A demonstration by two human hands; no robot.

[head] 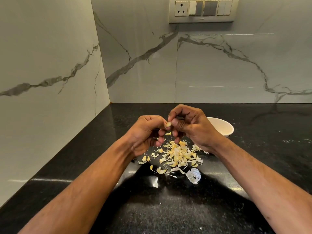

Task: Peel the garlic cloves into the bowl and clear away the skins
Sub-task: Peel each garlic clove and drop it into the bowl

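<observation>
A garlic clove [168,124] is held in mid-air above the black counter [253,149], pinched between both hands. The left hand [146,132] is curled, thumb and forefinger closed on the clove's left end. The right hand [189,124] is curled too, its thumb pressed against the clove's right side and the forefinger hooked over the top. The clove sits right at the meeting point of the two sets of fingertips; only a small pale-yellow patch of it is visible, the rest is covered by fingers [175,123]. How much skin is left on it cannot be told from this view.

A small yellowish scrap [168,133] is seen just below the clove, between the lower fingers of both hands; probably a loose bit of skin, but whether it is touching a finger or free is unclear.

The pile of skins [177,153] is spread on the counter directly under the hands, densest in the middle and thinning towards the near edge. A larger white papery piece [193,176] lies at the pile's near right side, and a smaller white fragment [156,181] lies to its left, apart from the pile.

The white bowl [224,128] stands on the counter behind and to the right of the right hand, partly hidden by it. Its contents are not visible from here.

A switch panel [203,9] is mounted on the marble wall [219,65] above.
</observation>
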